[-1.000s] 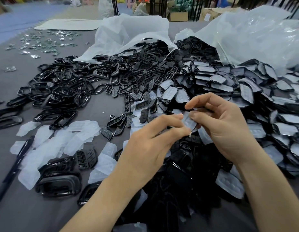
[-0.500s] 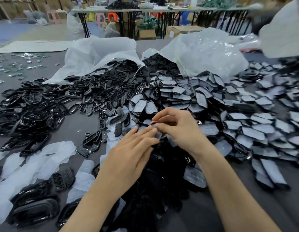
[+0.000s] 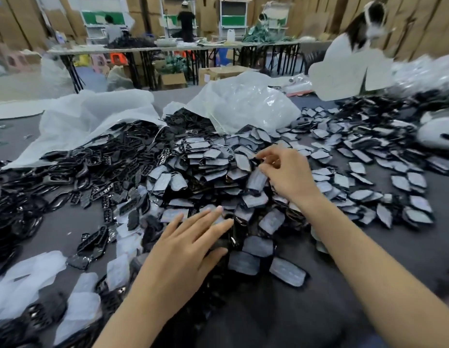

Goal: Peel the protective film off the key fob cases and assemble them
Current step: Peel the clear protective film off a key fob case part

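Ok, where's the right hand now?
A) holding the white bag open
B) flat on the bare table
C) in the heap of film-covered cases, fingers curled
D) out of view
C: the right hand reaches into the heap of film-covered cases with its fingers curled onto one, though a firm grip can't be confirmed. The left hand has straight fingers, nearer the person.

The single head-worn wide-angle camera looks forward and down, close above the table [image 3: 419, 247].
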`<state>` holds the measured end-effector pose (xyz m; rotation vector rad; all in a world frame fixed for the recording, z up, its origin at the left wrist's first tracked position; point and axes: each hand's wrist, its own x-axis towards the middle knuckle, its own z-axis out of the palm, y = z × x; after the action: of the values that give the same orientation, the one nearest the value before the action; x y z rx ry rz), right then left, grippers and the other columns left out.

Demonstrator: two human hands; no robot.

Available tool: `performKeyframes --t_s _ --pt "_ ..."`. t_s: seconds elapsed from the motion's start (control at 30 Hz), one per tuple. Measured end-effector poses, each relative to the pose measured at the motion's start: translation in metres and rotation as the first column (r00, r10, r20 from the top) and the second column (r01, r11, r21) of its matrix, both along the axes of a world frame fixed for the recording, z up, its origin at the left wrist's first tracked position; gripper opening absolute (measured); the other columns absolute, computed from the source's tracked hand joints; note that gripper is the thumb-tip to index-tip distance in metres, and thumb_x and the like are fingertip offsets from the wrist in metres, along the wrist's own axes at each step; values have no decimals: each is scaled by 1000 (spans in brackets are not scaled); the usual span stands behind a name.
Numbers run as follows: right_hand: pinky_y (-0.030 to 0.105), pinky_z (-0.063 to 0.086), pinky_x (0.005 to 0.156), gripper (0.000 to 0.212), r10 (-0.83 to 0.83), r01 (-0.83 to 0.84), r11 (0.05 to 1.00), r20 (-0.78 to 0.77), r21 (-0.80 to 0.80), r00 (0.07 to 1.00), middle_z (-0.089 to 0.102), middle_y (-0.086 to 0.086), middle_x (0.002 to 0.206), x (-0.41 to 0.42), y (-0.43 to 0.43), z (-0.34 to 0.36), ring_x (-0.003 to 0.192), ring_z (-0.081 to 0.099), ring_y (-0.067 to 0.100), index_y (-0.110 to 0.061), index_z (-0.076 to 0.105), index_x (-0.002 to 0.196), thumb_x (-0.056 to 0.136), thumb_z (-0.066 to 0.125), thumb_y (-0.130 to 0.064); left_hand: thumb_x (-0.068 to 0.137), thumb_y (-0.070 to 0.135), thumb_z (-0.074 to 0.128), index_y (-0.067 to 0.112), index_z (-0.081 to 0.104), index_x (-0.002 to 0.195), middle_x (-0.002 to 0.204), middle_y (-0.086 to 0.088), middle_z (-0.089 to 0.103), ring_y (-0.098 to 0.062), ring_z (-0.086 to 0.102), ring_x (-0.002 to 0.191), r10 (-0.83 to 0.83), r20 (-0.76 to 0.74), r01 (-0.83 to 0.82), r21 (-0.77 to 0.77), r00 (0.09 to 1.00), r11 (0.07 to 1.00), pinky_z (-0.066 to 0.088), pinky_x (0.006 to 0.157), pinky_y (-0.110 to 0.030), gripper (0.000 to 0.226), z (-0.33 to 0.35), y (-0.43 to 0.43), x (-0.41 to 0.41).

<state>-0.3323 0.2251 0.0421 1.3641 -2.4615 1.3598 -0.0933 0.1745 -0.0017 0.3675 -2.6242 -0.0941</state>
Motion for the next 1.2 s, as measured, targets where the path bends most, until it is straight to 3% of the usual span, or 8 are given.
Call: performKeyframes --t_s 0.27,0.43,0.57,0.67,0.73,0.83,1.0,1.2 --pt "32 45 87 13 -189 223 934 -143 279 972 66 13 106 -53 4 -22 101 59 28 -10 69 99 87 63 -8 91 36 45 11 71 112 112 -2 70 -22 65 108 149 13 -149 85 989 985 47 96 -30 42 -2 -15 22" --pt "7 37 67 11 4 3 999 -150 48 989 69 3 86 15 -21 5 75 61 11 -10 71 95 88 63 -13 101 33 42 35 43 140 150 12 35 -10 31 138 321 263 -374 187 910 908 29 110 -25 40 -13 -27 37" --pt "4 40 63 8 420 -414 905 -42 99 907 66 -5 73 98 -42 7 65 56 -2 -14 72 87 88 64 -14 93 9 52 29 62 117 113 8 64 -16 58 108 388 100 -400 253 916 881 48 85 -37 33 -8 -27 38" --pt "14 45 69 8 566 -568 810 62 146 822 70 0 80 134 -55 -11 72 61 9 -12 72 92 87 66 -15 84 2 66 31 60 94 78 11 69 -6 65 76 534 -183 -372 536 825 758 51 72 -22 32 -1 -29 45" --pt "17 48 70 10 577 -597 797 174 91 798 70 -2 81 143 -61 -23 72 62 9 -14 72 95 85 69 -18 80 3 71 33 53 86 72 14 70 1 65 68 623 -279 -282 708 731 647 49 63 -12 35 5 -31 50" --pt "28 52 70 6 576 -592 804 333 -62 747 69 -4 74 142 -66 -35 67 62 12 -15 72 87 83 71 -10 79 5 72 33 54 83 81 14 71 -7 68 71 624 -258 -176 819 738 547 55 64 -24 34 7 -38 55" --pt "31 58 63 13 495 -420 864 616 -277 612 62 12 74 129 -67 -45 70 66 24 -9 65 79 88 63 1 87 11 64 25 64 86 86 10 70 -8 65 82 679 -169 -450 631 715 631 51 78 -22 13 1 -91 59" --pt "27 58 58 15 477 -401 869 702 -288 529 50 20 83 133 -68 -61 75 64 46 -6 60 80 91 57 3 99 20 49 10 37 145 150 -16 37 -33 29 140 731 264 -773 314 629 552 25 113 -38 49 -23 -189 62"
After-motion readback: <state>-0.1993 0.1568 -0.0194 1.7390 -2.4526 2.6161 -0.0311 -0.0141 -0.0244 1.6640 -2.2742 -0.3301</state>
